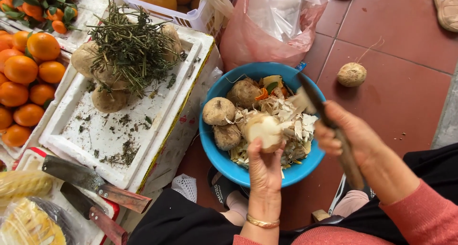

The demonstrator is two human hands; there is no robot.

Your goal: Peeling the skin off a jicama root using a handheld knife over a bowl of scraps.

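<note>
— Hands first: what does each one grip?

— Left hand (264,166) is closed round a half-peeled root (263,130), fingers pinching it from below, over the blue bowl (214,147). Right hand (350,133) is clenched on a knife (329,126), blade up above the peelings (291,126).

— And in the bowl?

— Three unpeeled roots (218,110) on its left side, touching the peelings.

— Round about?

— One root (352,74) lies apart on the red floor (405,97). White tray (143,130) left of the bowl carries roots under stalks (131,45); oranges (28,73) beyond; two cleavers (90,180) below.

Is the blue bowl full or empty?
Nearly full. The blue bowl holds unpeeled tubers and a heap of pale peelings reaching about its rim.
</note>
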